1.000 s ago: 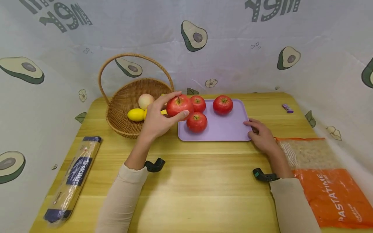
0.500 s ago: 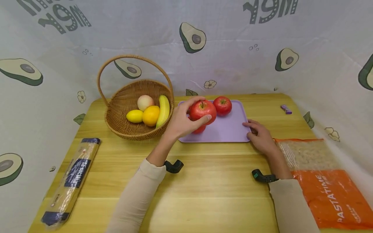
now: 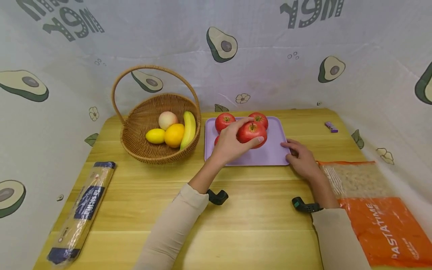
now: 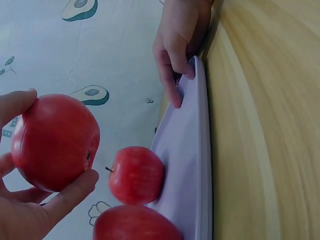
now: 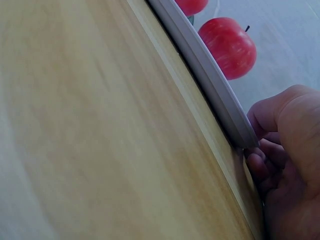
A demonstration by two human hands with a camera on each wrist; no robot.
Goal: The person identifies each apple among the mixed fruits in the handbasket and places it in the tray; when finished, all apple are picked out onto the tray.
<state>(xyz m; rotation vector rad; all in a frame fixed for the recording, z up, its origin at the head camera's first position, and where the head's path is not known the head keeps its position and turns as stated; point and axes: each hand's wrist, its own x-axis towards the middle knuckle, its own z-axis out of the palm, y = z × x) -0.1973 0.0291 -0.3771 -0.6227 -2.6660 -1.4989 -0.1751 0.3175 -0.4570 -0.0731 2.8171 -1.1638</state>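
Observation:
My left hand [image 3: 230, 144] grips a red apple [image 3: 252, 135] between thumb and fingers, over the middle of a lilac tray [image 3: 273, 153]. In the left wrist view the held apple [image 4: 57, 142] is raised above the apples on the tray. One red apple [image 3: 224, 122] sits at the tray's back left, and another [image 3: 259, 117] stands behind the held one. A third apple [image 3: 216, 141] is mostly hidden by my left hand. At the tray's right edge, my right hand [image 3: 302, 156] pinches the rim [image 5: 240, 127], thumb above and fingers below.
Left of the tray stands a wicker basket [image 3: 141, 150] with a peach [image 3: 167, 120], a lemon [image 3: 155, 136], an orange [image 3: 174, 135] and a banana [image 3: 189, 129]. A spaghetti pack [image 3: 82, 210] lies far left, a pasta bag [image 3: 378, 213] right, and a small purple wrapped sweet [image 3: 331, 127] back right.
My left hand has carried the apple rightwards, from beside the basket to over the tray's middle. The banana and orange have come into full view. The right hand has stayed on the tray's edge.

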